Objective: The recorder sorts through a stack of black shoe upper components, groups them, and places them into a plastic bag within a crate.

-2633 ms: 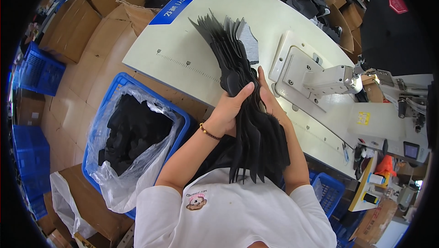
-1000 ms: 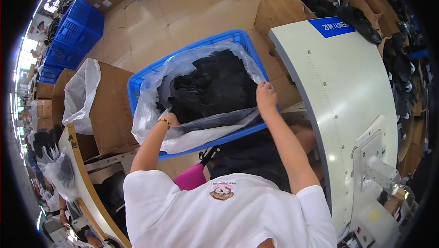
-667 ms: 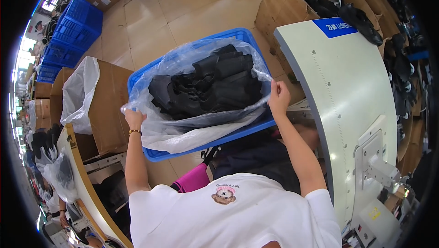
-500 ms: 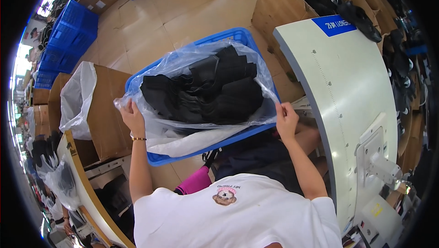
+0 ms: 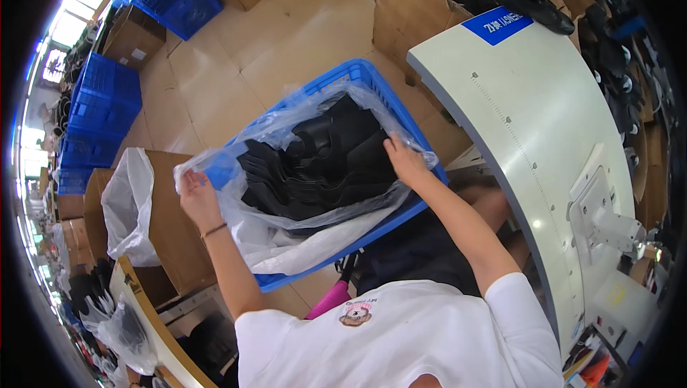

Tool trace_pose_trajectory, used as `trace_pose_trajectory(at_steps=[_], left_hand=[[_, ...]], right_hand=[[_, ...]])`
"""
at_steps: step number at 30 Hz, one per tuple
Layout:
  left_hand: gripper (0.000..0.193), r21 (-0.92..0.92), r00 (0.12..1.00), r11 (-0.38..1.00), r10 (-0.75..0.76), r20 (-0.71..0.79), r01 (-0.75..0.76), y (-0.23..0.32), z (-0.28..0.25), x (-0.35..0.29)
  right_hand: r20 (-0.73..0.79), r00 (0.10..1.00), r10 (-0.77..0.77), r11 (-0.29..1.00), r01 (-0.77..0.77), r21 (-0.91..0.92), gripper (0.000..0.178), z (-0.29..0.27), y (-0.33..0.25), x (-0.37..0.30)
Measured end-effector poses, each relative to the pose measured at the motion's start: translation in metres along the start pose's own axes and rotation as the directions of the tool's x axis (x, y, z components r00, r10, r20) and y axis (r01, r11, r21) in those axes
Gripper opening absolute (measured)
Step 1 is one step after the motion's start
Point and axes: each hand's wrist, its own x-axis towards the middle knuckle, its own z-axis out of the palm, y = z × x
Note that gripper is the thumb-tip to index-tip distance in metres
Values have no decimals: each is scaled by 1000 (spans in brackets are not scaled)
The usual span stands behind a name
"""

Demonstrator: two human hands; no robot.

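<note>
A blue plastic basket (image 5: 356,72) lined with a clear plastic bag (image 5: 247,238) stands before me. Inside lies a stack of thin black cut pieces (image 5: 318,159), their edges fanned and overlapping. My left hand (image 5: 199,198) is closed on the bag's edge at the basket's left corner, pulling it outward. Over the right side of the basket, my right hand (image 5: 406,160) has let its fingers stretch onto the edge of the black pieces; its palm hides a bit of the bag. A white sheet-like layer (image 5: 300,256) shows along the near side of the basket.
On the right is a pale curved worktable (image 5: 529,116) with a metal fitting. A cardboard box (image 5: 179,223) with a white liner stands to the left, beside a wood-edged table (image 5: 147,309). Blue crates (image 5: 107,95) are stacked farther left. Another cardboard box (image 5: 415,23) is beyond the basket.
My right hand has released the bag's right edge and moved inward over the black pieces. My left hand stays at the bag's left edge. The view has shifted and turned slightly.
</note>
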Motion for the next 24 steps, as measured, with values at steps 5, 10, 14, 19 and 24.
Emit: trace_pose_trajectory(at_steps=[5,10,14,19,24], left_hand=[[35,-479,836,698,-347,424,532,76,25,-42],[33,-446,925,812,-310,220,378,100,-28,-25],[31,97,955,973,-223,196,208,78,-80,-16],[60,759,591,-588,-729,-346,-280,51,-36,-70],[40,731,383,-579,-807,-449,-361,50,-44,-103]], right_hand=[[40,979,201,965,-191,-181,16,12,30,14],[-468,709,527,797,-223,561,27,-60,45,39],[-357,842,405,660,1,751,23,-138,-13,5],[-300,945,129,497,200,844,17,-146,-14,-60],[387,912,-136,757,-156,634,48,-142,-32,-166]])
